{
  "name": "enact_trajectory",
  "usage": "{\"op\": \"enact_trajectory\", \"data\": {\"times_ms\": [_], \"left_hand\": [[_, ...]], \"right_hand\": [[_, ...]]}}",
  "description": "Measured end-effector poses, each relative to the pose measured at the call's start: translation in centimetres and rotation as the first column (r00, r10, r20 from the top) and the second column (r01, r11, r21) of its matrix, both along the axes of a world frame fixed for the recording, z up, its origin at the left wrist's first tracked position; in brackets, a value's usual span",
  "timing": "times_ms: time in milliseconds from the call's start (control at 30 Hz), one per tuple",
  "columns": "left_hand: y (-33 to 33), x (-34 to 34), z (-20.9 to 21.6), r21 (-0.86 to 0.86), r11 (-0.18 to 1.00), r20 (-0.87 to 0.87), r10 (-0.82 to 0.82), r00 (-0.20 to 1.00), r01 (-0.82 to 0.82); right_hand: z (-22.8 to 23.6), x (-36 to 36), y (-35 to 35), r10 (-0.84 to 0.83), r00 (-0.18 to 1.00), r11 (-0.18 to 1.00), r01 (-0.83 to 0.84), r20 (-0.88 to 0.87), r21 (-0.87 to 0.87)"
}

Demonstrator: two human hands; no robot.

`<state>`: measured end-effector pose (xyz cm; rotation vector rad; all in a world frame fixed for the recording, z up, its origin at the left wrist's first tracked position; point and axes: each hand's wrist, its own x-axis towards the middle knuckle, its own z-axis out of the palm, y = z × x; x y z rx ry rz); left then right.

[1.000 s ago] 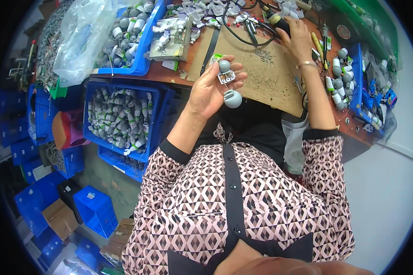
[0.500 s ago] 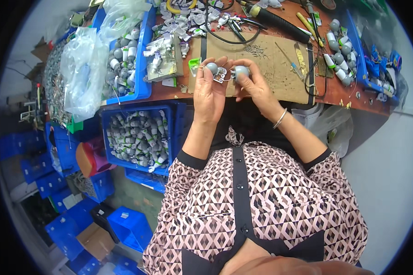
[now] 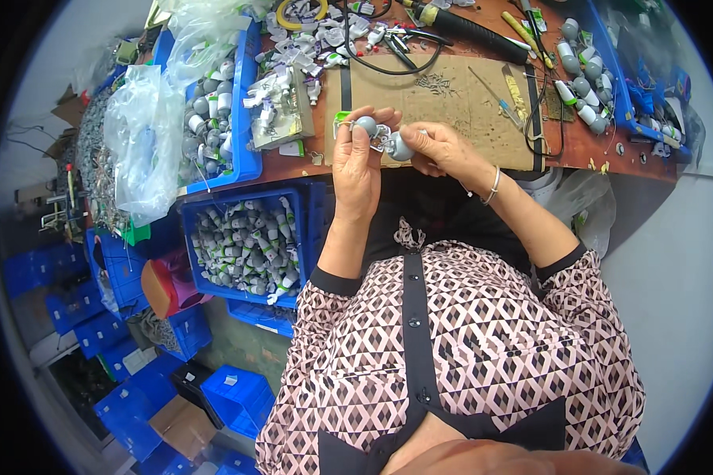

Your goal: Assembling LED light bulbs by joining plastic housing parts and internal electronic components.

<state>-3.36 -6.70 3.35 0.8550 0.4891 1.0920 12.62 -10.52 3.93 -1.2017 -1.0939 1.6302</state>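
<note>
My left hand (image 3: 355, 170) is raised over the near edge of the bench, its thumb and fingers closed on a small white and green plastic part. A rounded grey piece (image 3: 365, 124) sits at its thumb tip, with an open white housing (image 3: 383, 136) beside it. My right hand (image 3: 450, 154) pinches a second rounded grey piece (image 3: 400, 148), which is tilted and almost touches the housing. Beyond both hands a cardboard sheet (image 3: 408, 91) lies on the bench, bearing a scatter of small metal pins or screws (image 3: 440, 85).
At left stands a blue bin (image 3: 249, 131) of grey and white parts, with plastic bags over it. Below it is another filled blue crate (image 3: 186, 245). A black cylindrical tool (image 3: 479, 34), a thin screwdriver (image 3: 503, 105) and cables lie across the bench. More grey-white parts (image 3: 585, 87) are heaped right.
My right hand has turned over and tipped its grey piece downward toward the housing. My left hand has stayed nearly in place, still holding its part. The view has shifted slightly.
</note>
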Motion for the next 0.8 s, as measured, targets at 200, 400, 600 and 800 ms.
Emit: {"op": "enact_trajectory", "data": {"times_ms": [200, 400, 600, 800], "left_hand": [[-0.1, 0.4, 0.3, 0.007, 0.999, -0.054, -0.034, 0.998, 0.034], [-0.3, 0.7, -0.1, -0.014, 0.999, -0.04, -0.033, 0.999, 0.033], [-0.2, 1.1, 0.2, 0.06, 0.996, -0.098, -0.061, 0.993, 0.067], [0.0, 1.2, 1.0, -0.033, 0.999, 0.0, -0.023, 1.0, 0.023]], "right_hand": [[-1.0, 0.0, 0.0, -0.045, 0.985, 0.986, 0.018, -0.164, -0.163], [0.1, 0.8, -0.1, 0.067, 0.993, 0.98, -0.084, -0.098, -0.179], [-0.7, -0.3, -0.7, -0.01, 0.967, 0.971, -0.052, -0.255, -0.235], [-0.1, -0.5, -1.4, -0.078, 0.978, 0.988, 0.05, -0.195, -0.143]]}}
